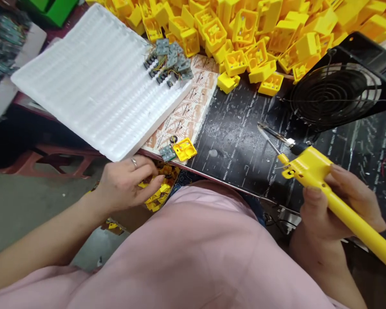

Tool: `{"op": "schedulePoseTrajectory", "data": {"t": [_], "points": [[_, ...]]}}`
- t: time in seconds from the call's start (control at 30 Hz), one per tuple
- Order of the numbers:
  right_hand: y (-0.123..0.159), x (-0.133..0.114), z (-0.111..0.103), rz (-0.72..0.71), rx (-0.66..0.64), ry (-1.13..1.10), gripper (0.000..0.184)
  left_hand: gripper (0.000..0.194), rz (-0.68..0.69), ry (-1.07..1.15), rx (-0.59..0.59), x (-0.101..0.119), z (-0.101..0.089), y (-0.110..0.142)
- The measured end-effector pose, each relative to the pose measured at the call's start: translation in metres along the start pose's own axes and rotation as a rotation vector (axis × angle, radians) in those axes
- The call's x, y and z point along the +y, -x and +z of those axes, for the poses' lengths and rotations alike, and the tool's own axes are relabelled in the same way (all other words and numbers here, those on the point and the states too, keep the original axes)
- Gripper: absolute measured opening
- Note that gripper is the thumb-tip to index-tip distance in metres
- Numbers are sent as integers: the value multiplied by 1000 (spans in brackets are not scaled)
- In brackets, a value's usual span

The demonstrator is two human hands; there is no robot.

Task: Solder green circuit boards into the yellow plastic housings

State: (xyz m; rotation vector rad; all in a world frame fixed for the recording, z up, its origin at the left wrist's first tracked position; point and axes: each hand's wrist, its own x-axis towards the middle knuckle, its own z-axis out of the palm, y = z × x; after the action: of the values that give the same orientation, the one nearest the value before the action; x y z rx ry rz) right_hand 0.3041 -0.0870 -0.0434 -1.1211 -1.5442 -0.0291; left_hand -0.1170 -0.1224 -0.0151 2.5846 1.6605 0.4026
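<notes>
My right hand (344,206) is shut on a yellow plastic tube (350,219) with a box-shaped housing (312,169) at its end. Just beyond that housing lie a thin metal-shafted screwdriver (270,143) and a black-handled tool (296,146) on a black bench mat (234,137). My left hand (127,184), with a ring on one finger, hangs curled over a heap of small yellow plastic pieces (157,193). Whether its fingers grip one is hidden. Close above it, a yellow square housing (185,149) lies beside a small circuit board (167,153).
A white foam tray (93,81) holds several wired circuit modules (170,60) at its corner. A large pile of yellow housings (244,38) fills the far side. A black caged fan (334,94) stands at the right. My pink garment (193,257) covers the foreground.
</notes>
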Motion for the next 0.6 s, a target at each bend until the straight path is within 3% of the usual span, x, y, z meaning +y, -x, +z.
{"op": "schedulePoseTrajectory", "data": {"t": [0.03, 0.07, 0.13, 0.23, 0.33, 0.47, 0.53, 0.6], "points": [[0, -1, 0, 8, -2, 9, 47, 22, 64, -22, 127, 3, 4, -15], [0, -2, 0, 10, -10, 18, 47, 39, 121, -38, 177, 3, 10, -31], [-1, -5, -1, 9, -49, 30, 48, 60, 197, -68, 130, 0, 24, -56], [-4, -7, -3, -28, -63, 5, 51, 44, 313, -72, 47, -7, 29, -70], [-7, -5, -4, -39, -53, 3, 54, 37, 458, -3, -54, -14, -4, -59], [-6, -6, -5, -52, 12, 7, 51, 32, 510, 128, -401, -25, -57, -57], [-4, -12, -7, 7, 16, 10, 52, 32, 509, 143, -456, -27, -60, -85], [-1, -19, -11, 71, -8, 42, 54, 40, 470, 111, -383, -24, -45, -133]]}}
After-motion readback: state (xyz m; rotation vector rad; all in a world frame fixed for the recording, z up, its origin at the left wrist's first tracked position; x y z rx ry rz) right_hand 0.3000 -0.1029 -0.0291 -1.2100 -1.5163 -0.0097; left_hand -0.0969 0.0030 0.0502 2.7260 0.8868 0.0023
